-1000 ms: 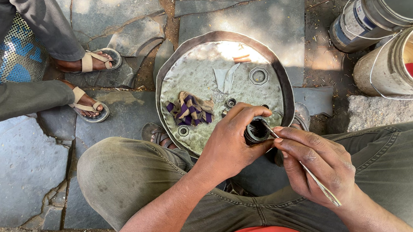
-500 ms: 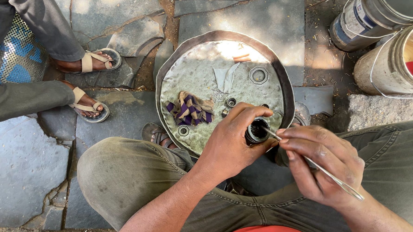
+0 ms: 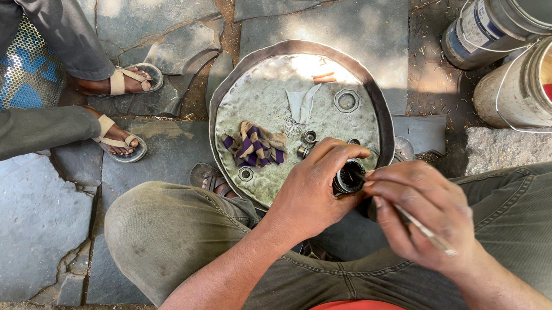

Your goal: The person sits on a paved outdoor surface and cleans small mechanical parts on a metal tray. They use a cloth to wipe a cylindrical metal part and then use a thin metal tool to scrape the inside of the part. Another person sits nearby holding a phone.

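**Working a thin tool into a small black round part above the pan**

Seen from above, over olive-trousered knees. Left hand [image 3: 312, 194] closed around a small black round part [image 3: 349, 177], thumb and fingers wrapped about its rim, open face turned up and to the right. Part held in the air just over the near right edge of the round metal pan [image 3: 373, 101], not resting in it. Right hand [image 3: 424, 213] pinched shut on a thin pale stick-like tool [image 3: 423, 230], tip reaching into the mouth of the black part; whether brush, pick or rod cannot be told.

Step in hand, by judgement: cleaning or scraping the inside of the part, with the pan as a tray for the loose pieces. Next move likely calls for a steady grip from the left hand, a slow turn of the part, and light pressure on the tool so the tip stays inside the bore.

In the pan: a checked purple and tan rag [image 3: 254, 148] left of centre, a hexagonal nut [image 3: 346, 100] toward the far right, small bearing-like rings [image 3: 310, 137] near the middle. Beyond the pan's right edge, two paint-stained buckets [image 3: 519, 51]. Left of the pan, another person's sandalled feet [image 3: 122, 112] on the stone paving [image 3: 24, 215].
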